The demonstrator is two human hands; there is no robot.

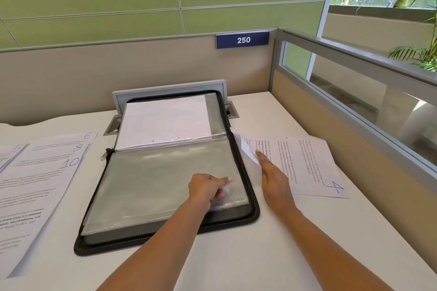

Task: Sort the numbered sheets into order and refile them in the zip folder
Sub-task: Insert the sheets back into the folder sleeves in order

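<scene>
Two hands: left hand (207, 190) pinches a sleeve (153, 177), right hand (274, 179) lies flat on sheet 4 (314, 165).

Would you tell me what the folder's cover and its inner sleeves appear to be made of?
Folder cover: seemingly black fabric or faux leather, matte, with stitching along the rim. Inner sleeves: clear, glossy plastic film, judging by glare and wrinkles.

The folder (251, 218) had a matt black cloth shell with a stitched rim; inside the folder, the sleeves (165, 172) were clear glossy plastic, slightly creased; the sheets (35, 184) left of the folder and sheet 4 (309, 160) right of it were matt white paper; the desk (236, 257) under the folder was smooth and matt; the partition (71, 78) behind it looked like beige cloth.
</scene>
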